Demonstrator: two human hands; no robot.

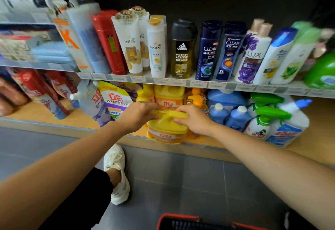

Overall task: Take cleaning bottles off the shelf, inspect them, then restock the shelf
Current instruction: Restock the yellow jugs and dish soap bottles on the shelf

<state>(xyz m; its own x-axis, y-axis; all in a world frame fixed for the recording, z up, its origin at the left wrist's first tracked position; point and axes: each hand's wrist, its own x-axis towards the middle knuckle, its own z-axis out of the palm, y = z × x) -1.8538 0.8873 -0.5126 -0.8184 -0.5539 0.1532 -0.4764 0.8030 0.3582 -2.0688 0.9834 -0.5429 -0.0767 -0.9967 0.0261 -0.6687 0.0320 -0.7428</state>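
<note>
Gripping yellow detergent jug (pixel 167 130) by its top handle, left hand (pixel 138 116) and right hand (pixel 194 120) both curled round it, likely against weight; perched at lower shelf (pixel 45 115) front edge.

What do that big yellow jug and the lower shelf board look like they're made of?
Yellow jug: probably opaque moulded plastic, slightly glossy; handle and body look like one piece. Lower shelf board: tan, matte, perhaps wood or wood-look laminate; no clear grain shows.
</note>
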